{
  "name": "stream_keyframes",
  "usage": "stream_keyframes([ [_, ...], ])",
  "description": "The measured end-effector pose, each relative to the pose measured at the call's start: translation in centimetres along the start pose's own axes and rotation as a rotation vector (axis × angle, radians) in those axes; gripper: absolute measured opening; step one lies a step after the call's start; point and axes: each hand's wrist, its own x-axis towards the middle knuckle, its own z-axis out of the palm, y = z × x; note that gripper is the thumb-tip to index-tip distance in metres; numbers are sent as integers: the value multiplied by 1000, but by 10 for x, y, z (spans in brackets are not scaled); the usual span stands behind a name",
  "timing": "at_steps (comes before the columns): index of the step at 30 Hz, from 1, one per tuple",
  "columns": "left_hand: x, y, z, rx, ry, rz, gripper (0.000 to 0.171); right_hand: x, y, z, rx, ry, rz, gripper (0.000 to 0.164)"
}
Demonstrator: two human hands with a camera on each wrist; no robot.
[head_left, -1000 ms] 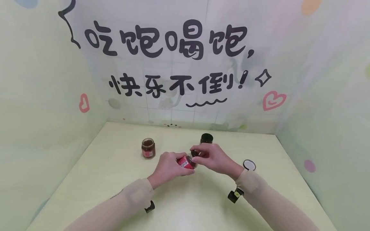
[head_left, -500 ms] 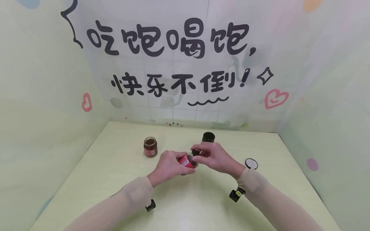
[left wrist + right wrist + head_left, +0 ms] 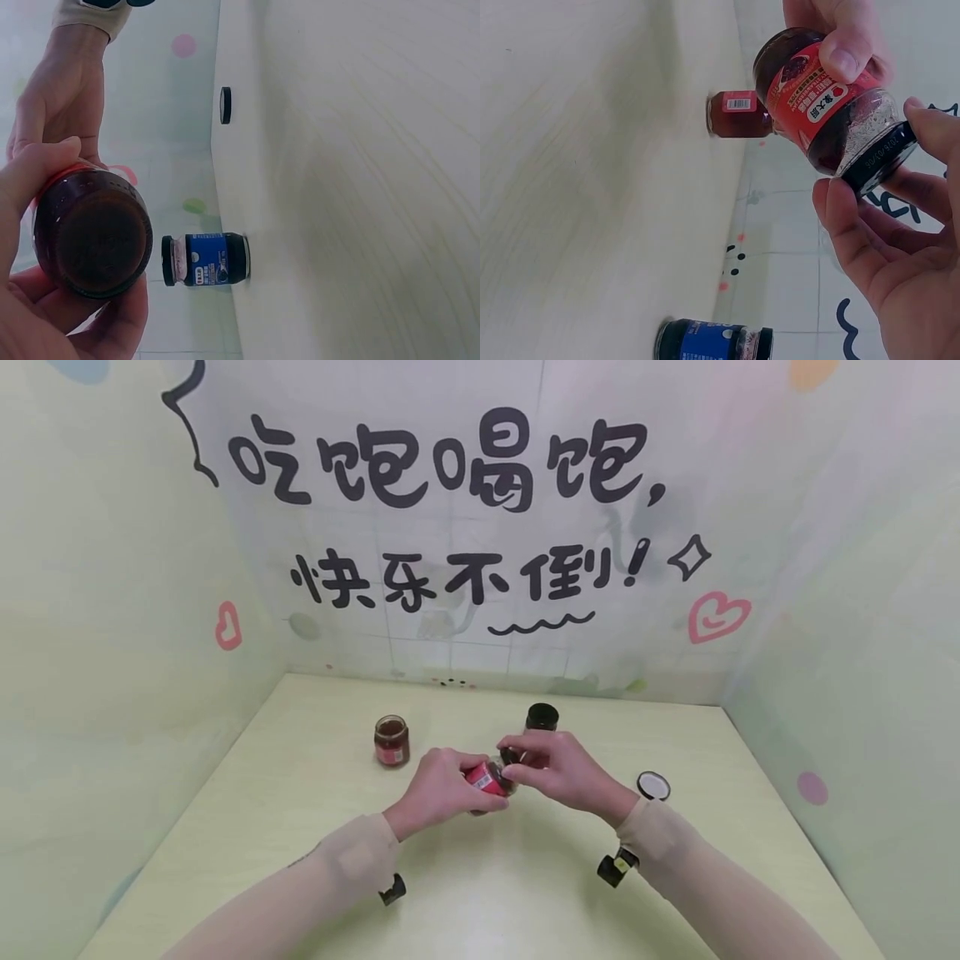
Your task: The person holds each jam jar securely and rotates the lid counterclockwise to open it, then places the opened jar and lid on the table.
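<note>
A glass jar with a red label is held up at a tilt between both hands, dark contents inside. My left hand grips the jar round its labelled body; the left wrist view shows its dark base. My right hand pinches the black lid by its rim, thumb on one side and fingers on the other. In the right wrist view the lid sits over the jar's mouth, with clear glass showing just below it.
An uncovered jar of reddish-brown contents stands at the back left of the table. Behind my right hand is a black-lidded jar with a blue label. A loose lid lies white side up near my right wrist.
The head view has shifted slightly, moving the scene a little to the right. Both hands keep their hold on the jar and its lid in nearly the same place.
</note>
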Motion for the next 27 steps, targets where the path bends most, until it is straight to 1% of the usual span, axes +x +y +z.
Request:
stream_keyframes([
  [6,0,1,1,-5,-6,0,72,0,3,-1,5,7,-2,27],
  [14,-2,0,1,-61,-60,-10,59,-4,7,2,19,7,-13,27],
  [17,-2,0,1,-68,-67,2,54,-5,7,3,16,16,-30,27],
  [22,-2,-1,0,-61,-70,19,55,-5,7,3,0,20,-62,26],
  [27,0,-1,-1,-73,-80,20,56,-4,12,3,-13,20,-58,27],
])
